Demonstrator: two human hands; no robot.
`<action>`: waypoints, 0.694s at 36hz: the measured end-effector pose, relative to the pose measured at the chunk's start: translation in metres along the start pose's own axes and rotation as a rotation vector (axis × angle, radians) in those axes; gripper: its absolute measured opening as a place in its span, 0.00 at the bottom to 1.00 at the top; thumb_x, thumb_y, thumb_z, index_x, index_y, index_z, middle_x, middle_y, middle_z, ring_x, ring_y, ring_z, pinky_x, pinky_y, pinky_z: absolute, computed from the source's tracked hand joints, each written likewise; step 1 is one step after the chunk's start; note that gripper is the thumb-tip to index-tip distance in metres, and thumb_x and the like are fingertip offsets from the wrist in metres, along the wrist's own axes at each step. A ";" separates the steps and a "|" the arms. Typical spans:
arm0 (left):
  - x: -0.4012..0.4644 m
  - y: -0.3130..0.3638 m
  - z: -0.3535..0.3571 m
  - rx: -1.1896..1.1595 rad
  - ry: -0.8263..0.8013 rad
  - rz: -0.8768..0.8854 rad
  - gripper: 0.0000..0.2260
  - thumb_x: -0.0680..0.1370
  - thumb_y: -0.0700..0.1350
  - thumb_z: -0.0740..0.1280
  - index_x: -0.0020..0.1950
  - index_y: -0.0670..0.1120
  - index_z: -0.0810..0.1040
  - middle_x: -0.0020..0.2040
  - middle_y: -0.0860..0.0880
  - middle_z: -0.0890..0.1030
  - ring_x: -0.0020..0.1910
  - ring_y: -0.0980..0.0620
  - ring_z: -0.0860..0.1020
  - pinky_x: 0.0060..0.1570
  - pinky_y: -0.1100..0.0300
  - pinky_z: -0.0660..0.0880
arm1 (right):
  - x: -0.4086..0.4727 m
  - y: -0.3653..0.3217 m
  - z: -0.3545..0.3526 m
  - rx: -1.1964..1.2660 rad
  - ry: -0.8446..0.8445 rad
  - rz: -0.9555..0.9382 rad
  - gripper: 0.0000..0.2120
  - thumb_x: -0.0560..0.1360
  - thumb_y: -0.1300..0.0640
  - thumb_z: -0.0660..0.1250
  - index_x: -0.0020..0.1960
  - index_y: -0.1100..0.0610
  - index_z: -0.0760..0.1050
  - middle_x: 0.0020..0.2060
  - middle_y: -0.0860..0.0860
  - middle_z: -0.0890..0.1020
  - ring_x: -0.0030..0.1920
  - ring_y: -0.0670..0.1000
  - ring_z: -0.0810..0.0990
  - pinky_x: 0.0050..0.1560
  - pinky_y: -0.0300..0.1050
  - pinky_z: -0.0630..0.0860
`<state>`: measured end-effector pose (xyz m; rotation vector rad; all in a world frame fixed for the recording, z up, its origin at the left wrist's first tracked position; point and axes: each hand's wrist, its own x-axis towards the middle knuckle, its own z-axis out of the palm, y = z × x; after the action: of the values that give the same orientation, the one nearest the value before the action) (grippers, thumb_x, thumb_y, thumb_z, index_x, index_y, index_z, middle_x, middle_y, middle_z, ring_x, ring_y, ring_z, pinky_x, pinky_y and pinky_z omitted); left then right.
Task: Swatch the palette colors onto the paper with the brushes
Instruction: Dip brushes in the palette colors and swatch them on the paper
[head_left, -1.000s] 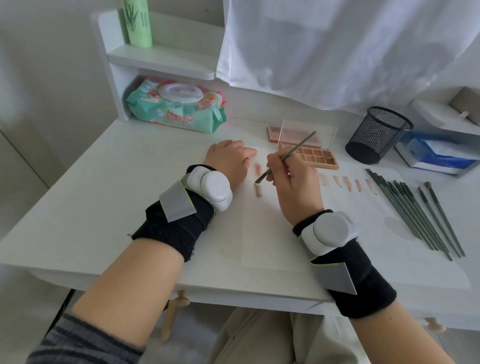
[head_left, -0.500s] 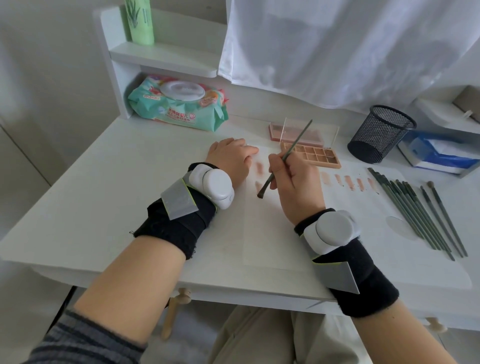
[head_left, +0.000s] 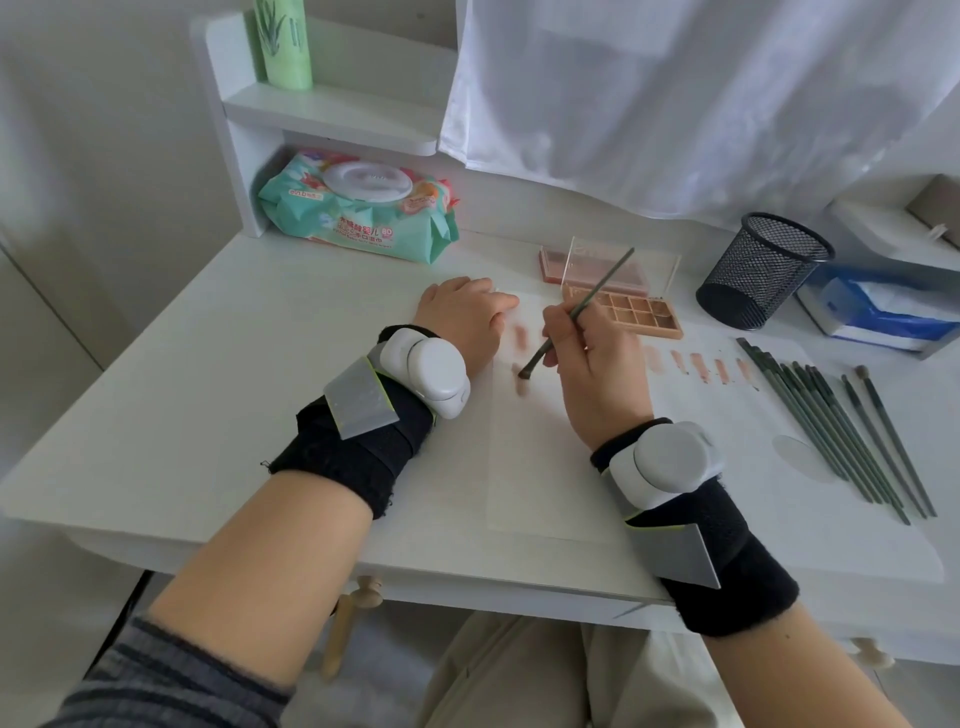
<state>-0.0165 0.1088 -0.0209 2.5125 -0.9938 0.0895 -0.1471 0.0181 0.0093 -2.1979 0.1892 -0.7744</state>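
Swatch paper, a pale translucent sheet (head_left: 540, 467) on the white worktop (head_left: 208, 389), takes a fresh peach stroke as the right hand (head_left: 597, 374) pinches a slim dark-green brush (head_left: 576, 312), bristles touching the sheet at its 12 o'clock end. The left hand (head_left: 462, 317) rests flat, fingers relaxed, pinning the sheet's corner at 10 o'clock. The tan eyeshadow palette (head_left: 628, 306) sits open at 1 o'clock. Doing it well likely means light, short pulls toward the body, with the sheet pinned. Against half a second ago, the brush tip has dropped lower, lengthening the mark.
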 end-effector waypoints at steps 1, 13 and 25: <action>0.000 0.001 0.000 0.000 -0.001 -0.001 0.16 0.79 0.42 0.54 0.64 0.49 0.74 0.59 0.47 0.73 0.62 0.45 0.68 0.63 0.51 0.64 | 0.000 0.000 0.000 0.000 0.011 -0.003 0.14 0.78 0.53 0.58 0.43 0.63 0.73 0.32 0.58 0.78 0.36 0.59 0.76 0.40 0.55 0.73; 0.001 0.000 0.001 0.005 -0.005 0.006 0.15 0.80 0.43 0.54 0.64 0.50 0.74 0.59 0.47 0.74 0.62 0.45 0.68 0.62 0.50 0.65 | 0.000 -0.003 0.000 0.029 -0.051 0.013 0.13 0.79 0.55 0.59 0.43 0.65 0.73 0.31 0.57 0.77 0.36 0.58 0.75 0.42 0.56 0.73; 0.000 -0.002 0.002 -0.003 0.011 0.011 0.16 0.80 0.43 0.55 0.65 0.50 0.74 0.59 0.47 0.74 0.62 0.45 0.69 0.62 0.51 0.65 | -0.004 -0.005 0.000 0.058 -0.053 0.016 0.17 0.76 0.50 0.58 0.39 0.63 0.72 0.27 0.51 0.76 0.33 0.55 0.75 0.38 0.54 0.72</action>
<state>-0.0156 0.1095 -0.0236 2.5012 -1.0033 0.1045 -0.1503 0.0231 0.0109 -2.1563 0.1559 -0.7037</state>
